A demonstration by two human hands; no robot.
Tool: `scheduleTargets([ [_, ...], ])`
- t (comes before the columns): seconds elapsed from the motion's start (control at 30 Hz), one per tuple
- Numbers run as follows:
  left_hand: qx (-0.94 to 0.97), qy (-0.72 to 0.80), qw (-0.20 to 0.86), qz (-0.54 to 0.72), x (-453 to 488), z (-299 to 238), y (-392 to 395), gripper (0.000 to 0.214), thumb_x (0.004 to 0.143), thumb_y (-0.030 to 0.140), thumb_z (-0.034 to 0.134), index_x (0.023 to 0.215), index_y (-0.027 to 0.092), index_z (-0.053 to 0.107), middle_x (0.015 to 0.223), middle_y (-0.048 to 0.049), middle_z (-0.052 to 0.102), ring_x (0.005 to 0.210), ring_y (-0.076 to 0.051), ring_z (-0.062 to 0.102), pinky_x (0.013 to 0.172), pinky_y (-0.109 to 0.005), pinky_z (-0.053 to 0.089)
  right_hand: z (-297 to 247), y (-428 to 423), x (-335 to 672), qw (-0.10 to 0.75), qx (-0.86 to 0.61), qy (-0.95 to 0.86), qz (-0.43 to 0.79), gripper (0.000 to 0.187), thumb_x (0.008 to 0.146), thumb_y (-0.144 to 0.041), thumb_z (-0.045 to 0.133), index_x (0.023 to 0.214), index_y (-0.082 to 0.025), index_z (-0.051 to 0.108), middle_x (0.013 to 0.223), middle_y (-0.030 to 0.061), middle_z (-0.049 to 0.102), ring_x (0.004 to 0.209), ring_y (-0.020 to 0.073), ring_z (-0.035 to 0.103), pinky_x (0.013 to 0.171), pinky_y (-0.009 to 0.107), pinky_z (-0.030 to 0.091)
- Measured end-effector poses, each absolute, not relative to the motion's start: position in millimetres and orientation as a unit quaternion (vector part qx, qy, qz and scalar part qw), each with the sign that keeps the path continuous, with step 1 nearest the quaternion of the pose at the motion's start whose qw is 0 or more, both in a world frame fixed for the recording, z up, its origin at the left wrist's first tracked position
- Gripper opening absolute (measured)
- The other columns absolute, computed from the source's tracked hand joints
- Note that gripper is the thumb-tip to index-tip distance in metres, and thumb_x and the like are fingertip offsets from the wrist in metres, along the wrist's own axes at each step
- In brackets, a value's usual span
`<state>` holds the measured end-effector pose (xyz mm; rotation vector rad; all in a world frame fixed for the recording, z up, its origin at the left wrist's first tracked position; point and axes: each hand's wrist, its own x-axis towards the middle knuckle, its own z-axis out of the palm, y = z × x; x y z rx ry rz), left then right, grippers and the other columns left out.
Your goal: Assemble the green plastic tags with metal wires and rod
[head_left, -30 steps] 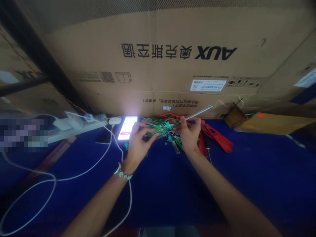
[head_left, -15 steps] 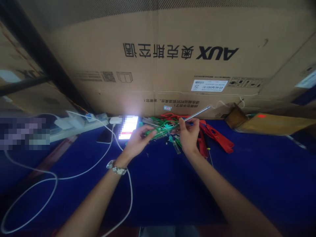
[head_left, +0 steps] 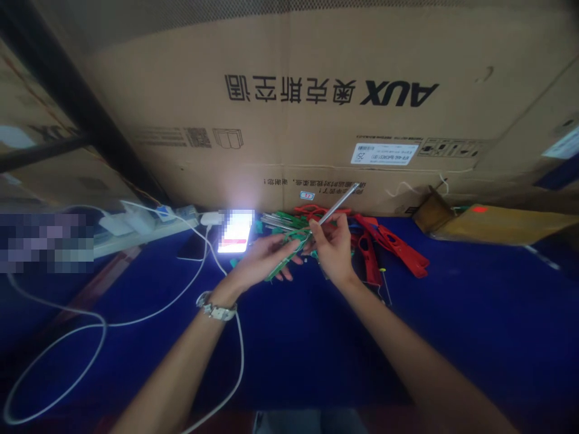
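Note:
My left hand (head_left: 266, 258), with a watch at the wrist, is curled palm-up around a green strip-like part (head_left: 283, 262) pulled from a pile of green parts (head_left: 289, 224) on the blue cloth. My right hand (head_left: 332, 244) pinches the lower end of a thin metal rod (head_left: 339, 204) that slants up to the right. The rod's lower tip meets the green part between my two hands. Red plastic pieces (head_left: 389, 244) lie just right of my right hand.
A lit phone (head_left: 235, 232) lies left of the pile, with white cables (head_left: 136, 319) and a power strip (head_left: 136, 232) further left. A large AUX cardboard box (head_left: 316, 108) stands behind. A small cardboard box (head_left: 488, 223) sits at the right on the blue cloth (head_left: 474, 325).
Both hands have come slightly nearer to me. The rod has tilted more upright and its tip has shifted left. My left hand has turned palm-up with the green part in it.

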<state>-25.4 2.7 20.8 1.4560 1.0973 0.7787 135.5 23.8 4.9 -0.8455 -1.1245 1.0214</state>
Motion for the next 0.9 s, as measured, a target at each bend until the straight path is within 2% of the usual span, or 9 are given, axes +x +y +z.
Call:
scheduleTargets([
  [0.17,0.633,0.464,0.522,0.335,-30,16,5,0.042,0.089,0.055,0.063,0.093,0.013,0.065,0.078,-0.0043,0.069,0.043,-0.007,0.058,0.041,-0.019,0.047,7,21,134,0.635,-0.367,-0.512,0.446,0.036,0.086,-0.041,0.069,0.093,-0.027,0.036,0.062,-0.0108,0.060,0.039,0.0099,0.058,0.037,0.021,0.050],
  [0.43,0.657,0.461,0.495,0.334,-30,11,6,0.033,0.090,0.046,0.063,0.101,0.014,0.062,0.081,-0.0054,0.072,0.049,-0.012,0.067,0.041,-0.019,0.050,8,20,132,0.641,-0.363,-0.512,0.442,0.037,0.084,-0.040,0.069,0.091,-0.028,0.035,0.059,-0.0112,0.059,0.038,0.0104,0.057,0.034,0.021,0.048],
  [0.63,0.669,0.464,0.428,0.392,-26,5,4,0.038,0.089,0.040,0.066,0.118,0.019,0.054,0.080,-0.0017,0.071,0.049,-0.011,0.066,0.043,-0.020,0.053,5,23,133,0.641,-0.371,-0.497,0.451,0.041,0.082,-0.045,0.072,0.091,-0.028,0.036,0.060,-0.0112,0.060,0.039,0.0114,0.058,0.034,0.022,0.048],
  [0.77,0.676,0.425,0.466,0.381,-29,1,6,0.041,0.090,0.044,0.065,0.120,0.018,0.053,0.076,0.0006,0.067,0.042,-0.009,0.060,0.039,-0.021,0.052,1,26,134,0.631,-0.376,-0.494,0.465,0.043,0.079,-0.048,0.075,0.092,-0.028,0.038,0.058,-0.0110,0.060,0.040,0.0119,0.059,0.034,0.022,0.049],
  [0.9,0.678,0.408,0.479,0.380,-30,0,6,0.041,0.091,0.044,0.065,0.121,0.018,0.054,0.074,0.0024,0.064,0.040,-0.007,0.055,0.036,-0.018,0.046,3,29,138,0.612,-0.373,-0.466,0.519,0.050,0.070,-0.050,0.081,0.089,-0.026,0.041,0.058,-0.0105,0.061,0.040,0.0110,0.058,0.035,0.021,0.050],
])
